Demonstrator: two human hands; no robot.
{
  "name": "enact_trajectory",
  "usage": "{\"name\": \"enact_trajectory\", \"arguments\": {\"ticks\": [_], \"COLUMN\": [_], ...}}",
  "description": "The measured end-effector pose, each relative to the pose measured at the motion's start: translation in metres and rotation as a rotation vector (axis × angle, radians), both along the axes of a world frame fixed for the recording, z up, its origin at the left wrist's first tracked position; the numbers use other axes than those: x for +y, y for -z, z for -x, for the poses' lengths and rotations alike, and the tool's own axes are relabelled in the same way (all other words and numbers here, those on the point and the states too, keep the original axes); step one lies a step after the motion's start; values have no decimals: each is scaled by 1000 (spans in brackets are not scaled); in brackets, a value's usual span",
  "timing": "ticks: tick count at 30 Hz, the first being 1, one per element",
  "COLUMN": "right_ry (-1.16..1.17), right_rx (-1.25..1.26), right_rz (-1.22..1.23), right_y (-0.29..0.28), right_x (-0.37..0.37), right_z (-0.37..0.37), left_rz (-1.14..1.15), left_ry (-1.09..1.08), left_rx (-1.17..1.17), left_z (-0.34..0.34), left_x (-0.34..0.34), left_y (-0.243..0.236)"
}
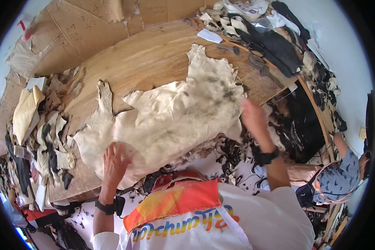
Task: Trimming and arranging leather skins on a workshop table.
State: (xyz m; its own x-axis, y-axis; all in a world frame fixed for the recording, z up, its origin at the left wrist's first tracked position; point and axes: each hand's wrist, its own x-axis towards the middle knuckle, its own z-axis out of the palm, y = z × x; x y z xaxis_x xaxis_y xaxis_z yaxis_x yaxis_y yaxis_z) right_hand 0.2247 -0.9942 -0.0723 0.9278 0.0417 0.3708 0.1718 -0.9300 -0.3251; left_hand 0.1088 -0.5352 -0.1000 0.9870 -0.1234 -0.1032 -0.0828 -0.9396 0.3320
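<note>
A pale cream animal hide [166, 112] with grey-black smudges lies spread over the wooden table. It has ragged edges, and narrow leg-like flaps point away from me. My left hand [116, 162] rests on its near left part, palm down with the fingers stretched out. At the right edge of the skin is my right hand [254, 116], smeared by motion. Its fingers cannot be made out, nor whether they touch or grip the edge. Each wrist wears a black band.
Hide scraps [50, 137] heap up on the wooden table [133, 54] at the left. More scraps and dark pieces [262, 37] lie far right. Cardboard [71, 33] lines the back. Black-and-white offcuts litter the floor [246, 160]. Another person [339, 179] is at the right.
</note>
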Motion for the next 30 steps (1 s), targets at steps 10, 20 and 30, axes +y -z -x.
{"name": "enact_trajectory", "arguments": {"ticks": [10,20,30], "right_ry": [-323,-277,-624], "right_rx": [-30,302,58], "right_rz": [366,377,315], "right_y": [62,39,69], "right_x": [75,75,27], "right_z": [-46,-8,-178], "left_rz": [-232,-216,-168], "left_ry": [-282,-369,-241], "left_rx": [-50,140,-51], "left_z": [-10,11,-15], "left_x": [10,-11,-78], "left_y": [16,-4,6]}}
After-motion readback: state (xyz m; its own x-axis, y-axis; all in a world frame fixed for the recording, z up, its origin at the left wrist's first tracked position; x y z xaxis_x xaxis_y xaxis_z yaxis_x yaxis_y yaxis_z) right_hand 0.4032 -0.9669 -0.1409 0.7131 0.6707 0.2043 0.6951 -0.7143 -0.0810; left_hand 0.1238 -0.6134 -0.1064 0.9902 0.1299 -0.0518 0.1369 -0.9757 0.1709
